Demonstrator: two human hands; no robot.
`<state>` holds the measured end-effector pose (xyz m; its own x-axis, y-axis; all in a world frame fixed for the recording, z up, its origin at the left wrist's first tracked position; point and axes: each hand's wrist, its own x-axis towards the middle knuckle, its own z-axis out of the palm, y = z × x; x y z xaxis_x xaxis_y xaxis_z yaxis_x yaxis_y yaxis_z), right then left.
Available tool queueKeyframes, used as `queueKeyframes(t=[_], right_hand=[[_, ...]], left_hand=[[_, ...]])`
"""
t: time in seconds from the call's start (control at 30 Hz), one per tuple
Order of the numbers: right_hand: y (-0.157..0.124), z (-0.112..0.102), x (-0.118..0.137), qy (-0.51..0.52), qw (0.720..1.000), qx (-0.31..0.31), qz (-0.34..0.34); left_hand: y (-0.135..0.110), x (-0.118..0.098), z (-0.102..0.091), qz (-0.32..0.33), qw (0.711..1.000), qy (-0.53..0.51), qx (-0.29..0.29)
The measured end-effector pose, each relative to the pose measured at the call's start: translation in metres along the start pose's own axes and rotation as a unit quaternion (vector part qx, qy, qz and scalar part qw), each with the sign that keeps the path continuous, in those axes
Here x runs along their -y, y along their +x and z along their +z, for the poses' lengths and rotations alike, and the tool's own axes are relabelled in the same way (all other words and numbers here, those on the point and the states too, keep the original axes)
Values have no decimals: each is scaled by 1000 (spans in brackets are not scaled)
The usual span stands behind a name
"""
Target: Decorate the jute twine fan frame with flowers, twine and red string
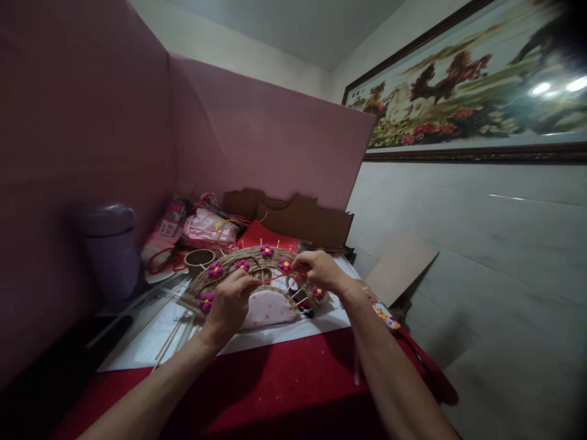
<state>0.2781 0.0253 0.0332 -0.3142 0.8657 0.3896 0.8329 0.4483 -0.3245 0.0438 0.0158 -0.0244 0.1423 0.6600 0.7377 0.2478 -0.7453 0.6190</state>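
Note:
Between my two hands a thin red cord [276,278] is stretched. My left hand [232,304] pinches its left end, and the fingers of my right hand [316,269] are closed on the other end. Just beneath them lies an arch-shaped piece of woven twine [197,292] on thin sticks, dotted with several magenta felt flowers [215,269] with yellow centres. A pale pink spotted cloth panel [270,308] fills the inner curve of the arch. Parts of the weave are hidden behind my hands.
White paper [137,352] covers part of the red tablecloth [279,379]. Loose wooden sticks [169,338] lie at left, near a lilac bin [112,263]. Behind are a round brown container [200,257], pink bags [210,230] and torn cardboard [302,220]. A board [401,266] leans on the right wall.

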Motion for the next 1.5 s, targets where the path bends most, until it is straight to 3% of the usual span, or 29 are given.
queueKeyframes(t=[0.13,0.37,0.43,0.57,0.63,0.73,0.97,1.1,1.3,1.5], right_hand=[[-6,-17,-11,-58,998,34,4],[-26,-21,-36,-45,995,89,0],[-29,-22,-43,-27,997,55,36],[-20,-25,-58,11,983,-88,164],[-6,-23,-66,29,975,-104,194],[23,-13,-78,92,964,-80,238],[96,26,-100,225,906,11,358],[125,47,-111,248,883,9,399],[148,63,-124,273,882,-45,382],[166,34,-142,247,906,-225,260]], left_hand=[[-9,1,11,21,999,17,41],[-23,4,26,89,981,92,147],[-25,4,27,114,968,124,184],[-29,4,28,152,946,184,221],[-30,5,28,153,937,233,212],[-30,2,27,158,931,277,175],[-21,-12,18,212,956,201,23],[-20,-10,15,215,951,222,6],[-23,-2,11,218,944,248,17],[-24,-5,14,178,953,243,-7]])
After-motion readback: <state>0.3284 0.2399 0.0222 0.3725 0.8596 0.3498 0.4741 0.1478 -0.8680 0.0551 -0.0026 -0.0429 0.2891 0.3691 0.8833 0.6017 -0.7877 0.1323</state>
